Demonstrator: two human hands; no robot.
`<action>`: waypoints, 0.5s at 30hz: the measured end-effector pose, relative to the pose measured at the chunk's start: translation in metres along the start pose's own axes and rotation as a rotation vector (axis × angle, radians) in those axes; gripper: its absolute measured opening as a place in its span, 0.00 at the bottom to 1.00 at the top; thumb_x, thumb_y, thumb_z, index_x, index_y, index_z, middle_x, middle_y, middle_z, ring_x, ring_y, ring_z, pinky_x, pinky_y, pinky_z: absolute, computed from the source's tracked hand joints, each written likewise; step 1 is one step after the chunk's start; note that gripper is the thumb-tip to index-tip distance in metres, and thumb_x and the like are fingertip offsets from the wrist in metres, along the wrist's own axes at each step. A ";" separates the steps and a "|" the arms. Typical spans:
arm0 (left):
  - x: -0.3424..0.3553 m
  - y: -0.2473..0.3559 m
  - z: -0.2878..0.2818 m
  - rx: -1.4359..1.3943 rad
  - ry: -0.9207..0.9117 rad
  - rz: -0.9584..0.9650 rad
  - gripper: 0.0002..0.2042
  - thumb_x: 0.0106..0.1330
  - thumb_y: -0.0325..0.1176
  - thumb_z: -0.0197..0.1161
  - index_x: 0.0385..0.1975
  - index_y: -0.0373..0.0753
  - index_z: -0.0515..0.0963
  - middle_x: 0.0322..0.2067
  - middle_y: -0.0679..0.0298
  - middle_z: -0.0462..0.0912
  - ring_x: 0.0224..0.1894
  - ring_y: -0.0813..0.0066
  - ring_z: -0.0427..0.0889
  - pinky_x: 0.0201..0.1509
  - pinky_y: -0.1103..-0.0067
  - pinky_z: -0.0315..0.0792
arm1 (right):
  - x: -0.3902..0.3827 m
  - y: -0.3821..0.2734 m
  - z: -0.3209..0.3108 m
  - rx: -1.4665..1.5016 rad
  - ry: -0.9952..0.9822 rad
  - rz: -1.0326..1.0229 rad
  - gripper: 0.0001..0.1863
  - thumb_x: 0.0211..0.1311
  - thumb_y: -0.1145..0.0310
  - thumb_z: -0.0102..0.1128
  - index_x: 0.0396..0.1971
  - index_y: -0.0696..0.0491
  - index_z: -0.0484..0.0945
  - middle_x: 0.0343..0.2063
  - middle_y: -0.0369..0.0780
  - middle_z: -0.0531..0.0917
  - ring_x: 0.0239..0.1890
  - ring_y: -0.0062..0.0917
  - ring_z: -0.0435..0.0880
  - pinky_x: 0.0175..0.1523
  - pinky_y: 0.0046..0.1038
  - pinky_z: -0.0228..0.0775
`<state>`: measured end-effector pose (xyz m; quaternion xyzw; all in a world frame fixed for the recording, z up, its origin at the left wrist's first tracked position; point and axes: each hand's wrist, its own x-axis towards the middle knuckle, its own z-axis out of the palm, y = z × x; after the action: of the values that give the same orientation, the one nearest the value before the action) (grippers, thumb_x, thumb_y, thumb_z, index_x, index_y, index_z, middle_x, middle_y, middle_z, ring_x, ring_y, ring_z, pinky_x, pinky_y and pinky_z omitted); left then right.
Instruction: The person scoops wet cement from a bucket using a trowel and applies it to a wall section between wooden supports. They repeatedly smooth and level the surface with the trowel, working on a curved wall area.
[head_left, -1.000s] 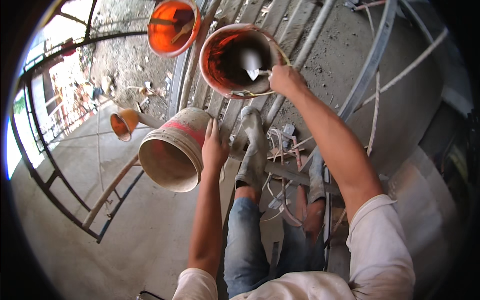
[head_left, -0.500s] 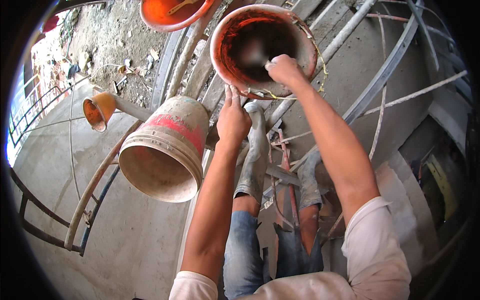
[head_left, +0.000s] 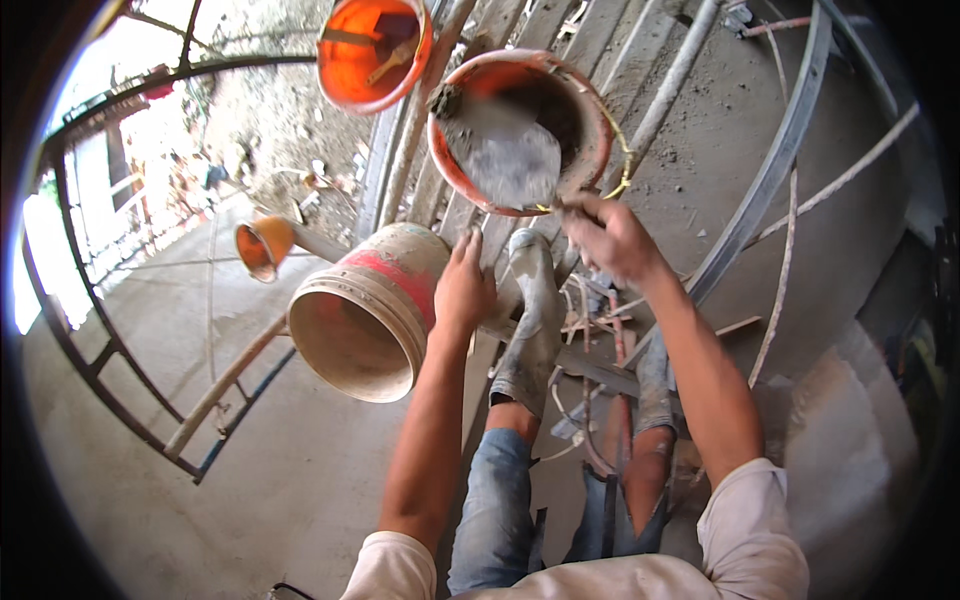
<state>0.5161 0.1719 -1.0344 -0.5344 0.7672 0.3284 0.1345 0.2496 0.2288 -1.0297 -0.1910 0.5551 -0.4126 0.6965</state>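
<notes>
My right hand (head_left: 615, 240) is closed round the handle of a trowel (head_left: 515, 165). Its grey blade, a little blurred, lies over the mouth of a round orange bucket (head_left: 608, 140). A dark lump of wet mortar (head_left: 445, 101) sits at the blade's far end, by the bucket's left rim. Below that rim is my left hand (head_left: 466, 285), fingers stretched upward and close together, apart from the bucket and holding nothing visible. Right beside it a dirty white bucket (head_left: 345, 330) with a red band lies tipped, its mouth facing me. The orange bucket's contents are partly hidden by the blade.
A second orange bucket (head_left: 365, 100) at the upper left holds a brush (head_left: 393, 60) and another tool. Farther left is a small orange container (head_left: 262, 248). Planks (head_left: 545, 30) run under the buckets. Metal bars (head_left: 770, 165) cross at the right, and a curved frame (head_left: 75, 350) stands left.
The trowel has come up from inside the bucket and its blade now shows, as my right hand drew back toward me. My left hand has left the rim. The view has shifted.
</notes>
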 end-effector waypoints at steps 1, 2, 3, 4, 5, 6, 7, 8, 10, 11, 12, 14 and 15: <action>-0.020 0.011 -0.008 0.011 0.005 0.017 0.30 0.65 0.29 0.58 0.69 0.37 0.66 0.67 0.47 0.69 0.65 0.46 0.73 0.66 0.62 0.71 | -0.031 -0.017 0.001 0.038 -0.039 -0.056 0.16 0.67 0.63 0.58 0.49 0.56 0.82 0.23 0.28 0.77 0.21 0.11 0.73 0.26 0.20 0.66; -0.043 0.020 -0.012 0.028 0.006 0.037 0.29 0.64 0.29 0.58 0.69 0.37 0.67 0.66 0.47 0.71 0.65 0.46 0.73 0.66 0.62 0.71 | -0.059 -0.017 -0.005 0.041 -0.095 -0.148 0.18 0.67 0.65 0.56 0.52 0.57 0.80 0.27 0.30 0.79 0.25 0.13 0.76 0.31 0.20 0.68; -0.068 0.030 -0.016 0.043 0.013 0.054 0.28 0.64 0.28 0.58 0.68 0.37 0.68 0.65 0.47 0.72 0.65 0.46 0.73 0.66 0.62 0.71 | -0.098 -0.034 -0.005 0.037 -0.070 -0.133 0.21 0.66 0.66 0.55 0.55 0.58 0.78 0.34 0.37 0.83 0.34 0.18 0.81 0.41 0.24 0.73; -0.091 0.052 -0.023 0.055 -0.006 0.071 0.28 0.63 0.28 0.59 0.66 0.37 0.70 0.64 0.46 0.73 0.65 0.46 0.73 0.66 0.62 0.71 | -0.136 -0.044 -0.011 -0.027 -0.046 -0.226 0.23 0.64 0.67 0.55 0.57 0.60 0.76 0.41 0.44 0.84 0.44 0.26 0.83 0.52 0.30 0.74; -0.119 0.077 -0.031 0.074 -0.013 0.076 0.27 0.63 0.28 0.59 0.65 0.37 0.71 0.63 0.46 0.74 0.65 0.46 0.73 0.66 0.62 0.71 | -0.174 -0.060 -0.016 -0.045 -0.046 -0.316 0.23 0.64 0.68 0.55 0.58 0.61 0.75 0.44 0.48 0.83 0.49 0.32 0.82 0.58 0.34 0.72; -0.150 0.104 -0.043 0.079 -0.074 -0.005 0.27 0.62 0.28 0.61 0.64 0.37 0.72 0.62 0.46 0.75 0.64 0.45 0.74 0.66 0.62 0.71 | -0.211 -0.071 -0.016 -0.028 -0.043 -0.338 0.24 0.63 0.69 0.55 0.58 0.61 0.74 0.45 0.47 0.83 0.48 0.32 0.83 0.57 0.33 0.72; -0.182 0.130 -0.049 0.071 -0.127 -0.090 0.26 0.61 0.29 0.62 0.62 0.37 0.73 0.60 0.46 0.77 0.63 0.45 0.75 0.65 0.63 0.72 | -0.245 -0.085 -0.022 -0.085 -0.091 -0.435 0.24 0.62 0.71 0.56 0.59 0.61 0.72 0.45 0.46 0.82 0.47 0.32 0.83 0.56 0.33 0.73; -0.219 0.143 -0.052 0.081 -0.110 -0.024 0.23 0.60 0.30 0.64 0.58 0.39 0.76 0.56 0.47 0.79 0.59 0.46 0.78 0.62 0.62 0.74 | -0.286 -0.101 -0.025 -0.129 -0.135 -0.429 0.25 0.63 0.73 0.59 0.60 0.60 0.71 0.43 0.44 0.81 0.45 0.28 0.82 0.53 0.31 0.74; -0.291 0.165 -0.066 0.094 -0.159 0.231 0.14 0.66 0.37 0.60 0.48 0.40 0.80 0.49 0.48 0.83 0.52 0.46 0.82 0.55 0.59 0.76 | -0.357 -0.121 -0.017 -0.058 -0.268 -0.456 0.26 0.63 0.75 0.62 0.61 0.59 0.70 0.42 0.43 0.80 0.43 0.25 0.82 0.50 0.31 0.76; -0.329 0.190 -0.076 0.066 -0.274 0.082 0.19 0.66 0.27 0.57 0.58 0.42 0.77 0.55 0.49 0.81 0.60 0.54 0.78 0.63 0.64 0.71 | -0.385 -0.141 -0.012 -0.065 -0.365 -0.563 0.26 0.64 0.73 0.63 0.62 0.58 0.69 0.43 0.44 0.80 0.42 0.26 0.83 0.49 0.31 0.77; -0.366 0.187 -0.069 0.005 -0.338 0.096 0.21 0.67 0.26 0.57 0.60 0.43 0.76 0.55 0.51 0.80 0.60 0.59 0.78 0.64 0.66 0.70 | -0.410 -0.164 -0.001 -0.070 -0.479 -0.695 0.27 0.65 0.71 0.64 0.62 0.58 0.69 0.45 0.45 0.81 0.41 0.27 0.84 0.48 0.31 0.77; -0.428 0.294 -0.163 -0.424 -0.238 0.249 0.23 0.69 0.27 0.57 0.65 0.42 0.73 0.57 0.52 0.80 0.58 0.64 0.78 0.65 0.66 0.70 | -0.458 -0.217 0.025 -0.070 -0.712 -0.981 0.28 0.66 0.68 0.66 0.63 0.56 0.68 0.47 0.46 0.82 0.39 0.29 0.85 0.45 0.30 0.79; -0.459 0.318 -0.193 -0.507 -0.279 0.283 0.23 0.69 0.27 0.57 0.66 0.42 0.72 0.58 0.52 0.79 0.58 0.64 0.78 0.65 0.66 0.70 | -0.485 -0.241 0.039 -0.077 -0.811 -1.070 0.29 0.67 0.66 0.67 0.63 0.56 0.68 0.49 0.47 0.83 0.37 0.30 0.86 0.44 0.30 0.80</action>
<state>0.4352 0.4504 -0.5201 -0.3884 0.7018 0.5947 0.0541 0.1776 0.4611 -0.5445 -0.6045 0.0926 -0.5764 0.5420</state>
